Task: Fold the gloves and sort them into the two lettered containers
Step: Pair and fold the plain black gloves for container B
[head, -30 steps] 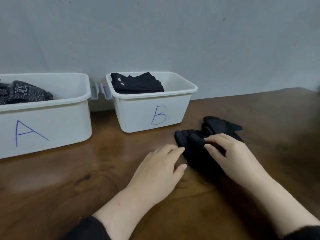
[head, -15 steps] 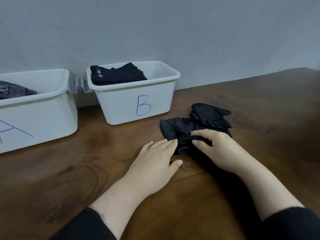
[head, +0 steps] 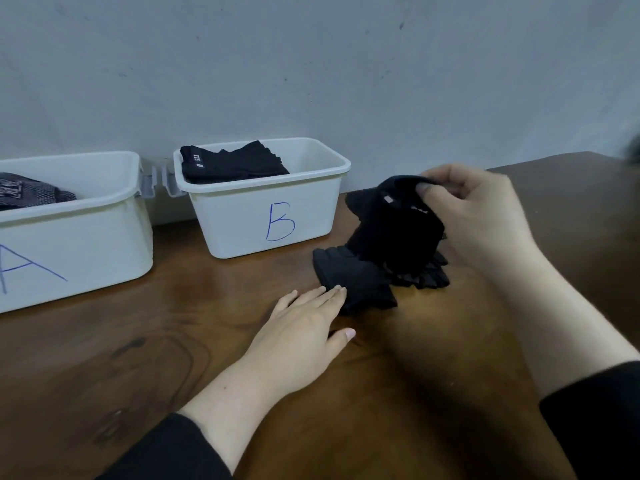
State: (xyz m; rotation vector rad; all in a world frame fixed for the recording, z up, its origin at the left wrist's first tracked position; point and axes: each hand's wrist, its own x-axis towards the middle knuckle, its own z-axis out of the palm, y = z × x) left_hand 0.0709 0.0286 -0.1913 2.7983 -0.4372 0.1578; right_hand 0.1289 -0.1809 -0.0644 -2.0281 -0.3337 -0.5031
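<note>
Black gloves lie on the brown wooden table to the right of the bins. My right hand (head: 474, 216) pinches the cuff of one black glove (head: 394, 230) and holds it lifted, its fingers still hanging down to the table. Below it a second black glove (head: 356, 278) lies flat. My left hand (head: 304, 330) rests flat on the table, its fingertips touching that lower glove's near edge. The white container marked B (head: 263, 216) holds folded black gloves (head: 232, 164). The white container marked A (head: 72, 233) holds grey patterned gloves (head: 27, 194).
The two containers stand side by side against a grey wall (head: 311, 71) at the back left. Bare wooden table (head: 138, 358) stretches in front of them and to the right of the gloves. A dark blurred shape (head: 632, 152) shows at the right edge.
My right hand has taken hold of the upper glove and raised it off the table. My left hand stayed flat by the lower glove. The camera view shifted.
</note>
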